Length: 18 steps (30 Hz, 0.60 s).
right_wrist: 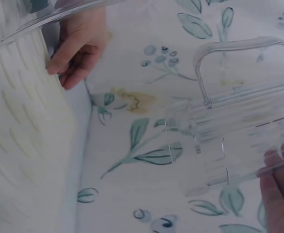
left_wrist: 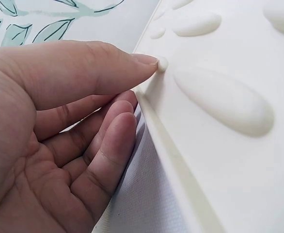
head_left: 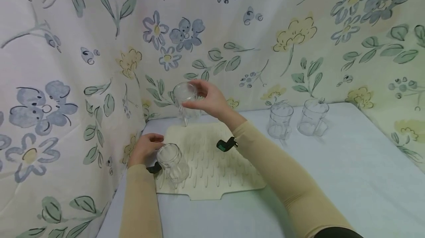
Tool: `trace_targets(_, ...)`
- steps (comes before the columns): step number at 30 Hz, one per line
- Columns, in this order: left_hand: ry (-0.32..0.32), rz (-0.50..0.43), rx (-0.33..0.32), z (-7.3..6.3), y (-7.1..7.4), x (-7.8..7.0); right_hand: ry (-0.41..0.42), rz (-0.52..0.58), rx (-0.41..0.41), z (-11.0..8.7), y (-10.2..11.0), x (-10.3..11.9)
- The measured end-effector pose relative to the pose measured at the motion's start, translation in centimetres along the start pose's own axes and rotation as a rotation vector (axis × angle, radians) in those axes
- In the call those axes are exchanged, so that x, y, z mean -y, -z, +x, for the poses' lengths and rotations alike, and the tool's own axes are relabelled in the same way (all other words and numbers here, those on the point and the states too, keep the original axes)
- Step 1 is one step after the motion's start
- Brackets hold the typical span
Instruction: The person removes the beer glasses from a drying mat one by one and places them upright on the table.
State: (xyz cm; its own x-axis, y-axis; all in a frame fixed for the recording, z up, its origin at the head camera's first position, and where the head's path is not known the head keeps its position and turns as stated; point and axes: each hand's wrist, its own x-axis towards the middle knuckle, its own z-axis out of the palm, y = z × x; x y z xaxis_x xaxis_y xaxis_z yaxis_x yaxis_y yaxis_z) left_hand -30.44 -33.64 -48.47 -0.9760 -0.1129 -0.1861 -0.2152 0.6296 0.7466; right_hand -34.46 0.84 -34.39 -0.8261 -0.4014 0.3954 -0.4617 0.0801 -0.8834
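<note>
My right hand (head_left: 210,99) grips a clear glass mug (head_left: 184,92) above the far left part of a cream drying mat (head_left: 212,173) with raised ribs. In the right wrist view that mug (right_wrist: 248,131) shows its handle (right_wrist: 244,46) on the side away from the fingers (right_wrist: 282,179). At the mat's left edge, my left hand (head_left: 145,148) pinches the rim, thumb (left_wrist: 93,70) on top and the other fingers below the edge. A second clear mug (head_left: 174,164) stands on the mat, just right of the left hand.
Two more clear mugs, one (head_left: 280,120) beside the other (head_left: 313,117), stand at the back right of the white-covered table (head_left: 348,179). Floral curtain (head_left: 212,27) rises behind and along the left side. Small black devices sit at both wrists.
</note>
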Motion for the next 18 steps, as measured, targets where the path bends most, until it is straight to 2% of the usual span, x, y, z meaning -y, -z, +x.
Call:
trace_targets(11,-0.021,0.021,-0.004,-0.3,-0.2,0.0,0.064,-0.005,-0.039,-2.4,2.4,3.3)
trace_targets(18,-0.055,0.029,-0.001,-0.4,-0.2,0.1,0.109,-0.002,-0.047,-3.8,3.6,4.0)
